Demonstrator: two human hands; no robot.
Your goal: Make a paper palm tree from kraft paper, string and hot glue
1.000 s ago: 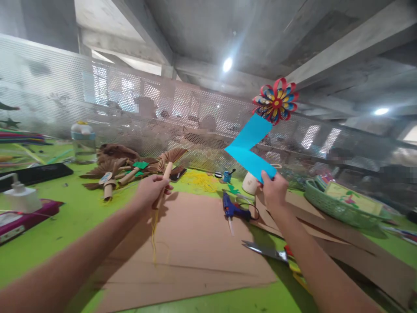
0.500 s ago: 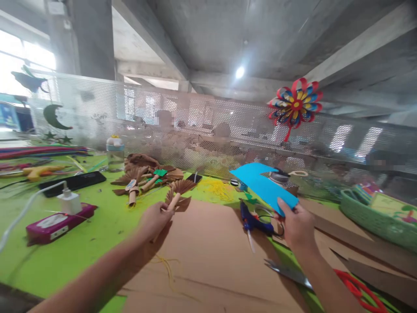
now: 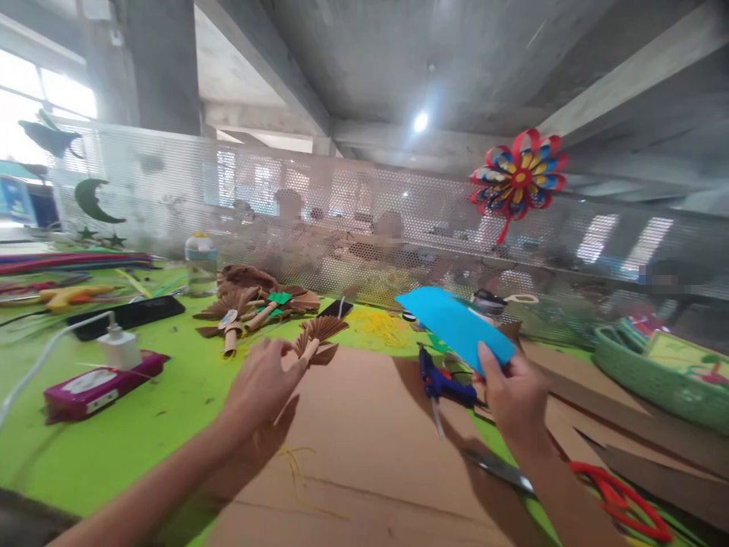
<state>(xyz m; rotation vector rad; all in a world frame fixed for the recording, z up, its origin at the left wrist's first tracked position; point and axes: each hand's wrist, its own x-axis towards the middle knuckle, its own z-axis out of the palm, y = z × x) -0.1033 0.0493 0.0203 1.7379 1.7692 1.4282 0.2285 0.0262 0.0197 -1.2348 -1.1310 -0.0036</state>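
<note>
My left hand (image 3: 265, 384) is closed, its fingers pinching the rolled tube of a brown pleated-paper figure (image 3: 322, 331) just over the cardboard sheet (image 3: 364, 433). The figure's folded fan points away from me. My right hand (image 3: 518, 391) is closed as well, with thumb and fingers gripping the near end of a blue piece of paper (image 3: 452, 315). That paper is held raised and tilted. Below it, a blue glue gun (image 3: 449, 387) lies at the cardboard's right side. Red-handled scissors (image 3: 620, 497) rest partly behind my right forearm. Yellow strands (image 3: 296, 463) lie on the cardboard.
More brown pleated-paper figures (image 3: 231, 323) lie at the back left. A purple power strip (image 3: 105, 387) with a white plug is at left. Yellow shreds (image 3: 376, 327) lie behind the cardboard. A green basket (image 3: 654, 380) stands at right, and a perforated screen (image 3: 342, 228) bounds the table.
My left hand has turned slightly and its fingers have lifted more into view around the tube. The blue paper has tilted and shifted slightly left, hiding its notched edge.
</note>
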